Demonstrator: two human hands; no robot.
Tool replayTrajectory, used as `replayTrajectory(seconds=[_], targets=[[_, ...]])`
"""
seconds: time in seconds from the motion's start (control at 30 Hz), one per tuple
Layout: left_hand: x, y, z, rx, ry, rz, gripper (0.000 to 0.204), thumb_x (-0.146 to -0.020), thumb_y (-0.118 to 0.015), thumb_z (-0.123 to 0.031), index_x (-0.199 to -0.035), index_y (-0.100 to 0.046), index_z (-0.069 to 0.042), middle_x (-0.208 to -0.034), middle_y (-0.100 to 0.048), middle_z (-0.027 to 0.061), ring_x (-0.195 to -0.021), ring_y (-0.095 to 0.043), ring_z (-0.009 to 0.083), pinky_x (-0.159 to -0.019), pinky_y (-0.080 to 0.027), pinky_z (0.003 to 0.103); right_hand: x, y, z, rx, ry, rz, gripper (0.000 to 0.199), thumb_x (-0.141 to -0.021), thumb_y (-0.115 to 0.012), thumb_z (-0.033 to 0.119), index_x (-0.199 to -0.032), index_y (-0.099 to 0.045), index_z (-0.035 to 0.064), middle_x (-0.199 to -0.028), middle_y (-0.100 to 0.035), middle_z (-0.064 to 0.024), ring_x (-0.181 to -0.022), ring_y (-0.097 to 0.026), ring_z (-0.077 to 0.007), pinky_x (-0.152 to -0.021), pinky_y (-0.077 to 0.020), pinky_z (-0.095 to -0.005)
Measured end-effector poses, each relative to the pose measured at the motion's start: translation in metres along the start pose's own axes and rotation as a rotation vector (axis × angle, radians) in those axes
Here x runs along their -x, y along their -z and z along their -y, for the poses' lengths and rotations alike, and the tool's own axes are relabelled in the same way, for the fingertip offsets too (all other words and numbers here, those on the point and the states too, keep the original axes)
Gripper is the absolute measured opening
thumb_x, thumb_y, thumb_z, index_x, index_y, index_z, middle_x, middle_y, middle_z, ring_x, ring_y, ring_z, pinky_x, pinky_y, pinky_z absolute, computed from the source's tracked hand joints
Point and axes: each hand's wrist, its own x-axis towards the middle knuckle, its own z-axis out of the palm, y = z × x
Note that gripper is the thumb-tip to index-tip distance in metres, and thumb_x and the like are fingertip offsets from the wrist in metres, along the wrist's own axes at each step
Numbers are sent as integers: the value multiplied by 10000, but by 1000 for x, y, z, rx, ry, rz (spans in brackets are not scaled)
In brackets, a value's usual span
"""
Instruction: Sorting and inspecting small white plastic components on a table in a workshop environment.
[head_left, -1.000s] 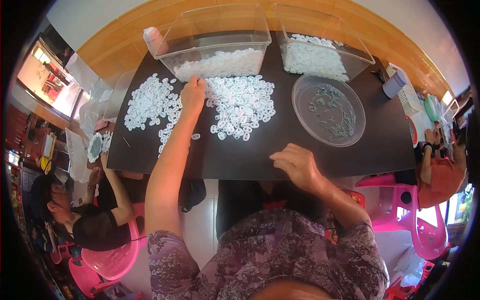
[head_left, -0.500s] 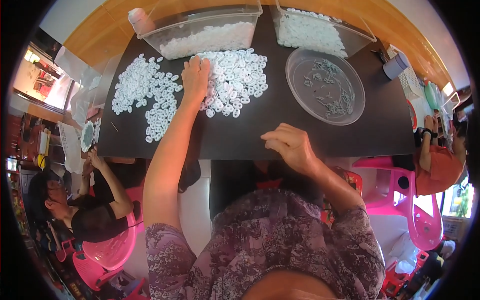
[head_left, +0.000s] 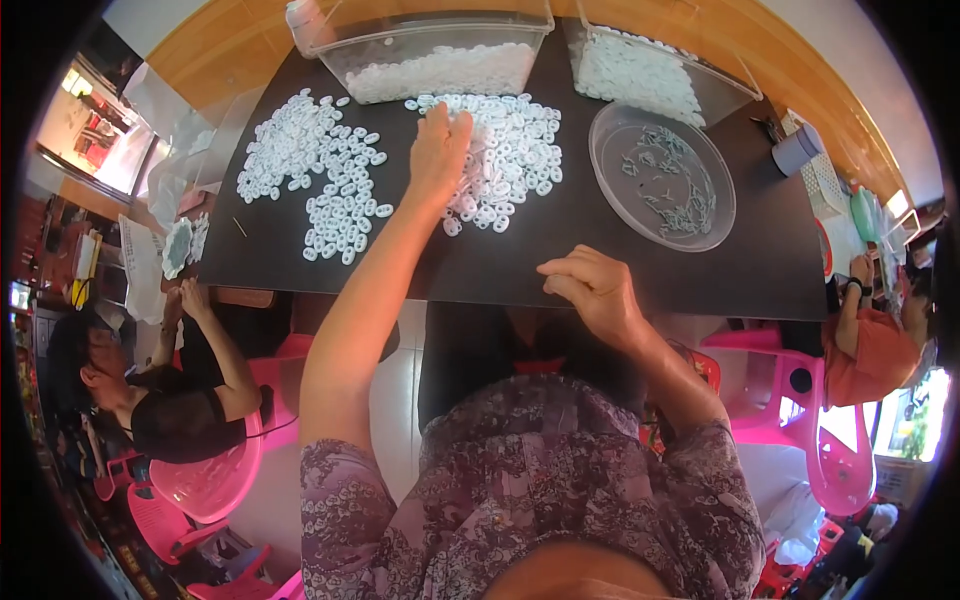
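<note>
My left hand [head_left: 438, 160] reaches across the dark table, palm down with fingers stretched out, over the left edge of a heap of small white oval plastic pieces with holes [head_left: 510, 160]. A second spread of the same pieces [head_left: 345, 185] lies to its left, with a gap of bare tabletop between. Near the front edge of the table, my right hand [head_left: 595, 285] is closed, its thumb and forefinger drawn together. Whether anything is in that hand cannot be made out. Beyond it lies a round clear tray [head_left: 598, 165] with thin grey-green pieces [head_left: 690, 205] in it.
Two clear bins, a left one [head_left: 350, 52] and a right one [head_left: 740, 95], hold many white pieces at the back. A pale bottle [head_left: 308, 25] stands far left, a grey cup [head_left: 797, 150] far right. Other people sit at left [head_left: 185, 420] and right [head_left: 875, 350] on pink chairs.
The whole view has shifted slightly. My left hand has moved right, farther over the edge of the white heap. My right hand keeps its closed pose near the table edge.
</note>
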Motion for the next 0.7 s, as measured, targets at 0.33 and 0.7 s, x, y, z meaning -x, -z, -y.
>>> replayTrajectory(seconds=[0.33, 0.7], targets=[[43, 21, 5, -28, -163, 22, 491, -911, -473, -345, -1198, -460, 53, -1073, -524, 242, -990, -486, 444, -856, -379, 487, -2, -8, 1, -25, 8, 25, 124, -799, -622, 17, -910, -672, -12, -724, -631, -78, -679, -572, -166, -605, -445, -274], [63, 33, -10, -69, -308, -26, 481, -898, -532, -258, -1262, -430, 40, -1311, -424, 244, -1244, -361, 421, -987, -268, 518, 11, -6, 4, -70, -57, -11, 142, -798, -596, -27, -919, -670, -23, -725, -611, -71, -653, -574, -125, -558, -444, -250]])
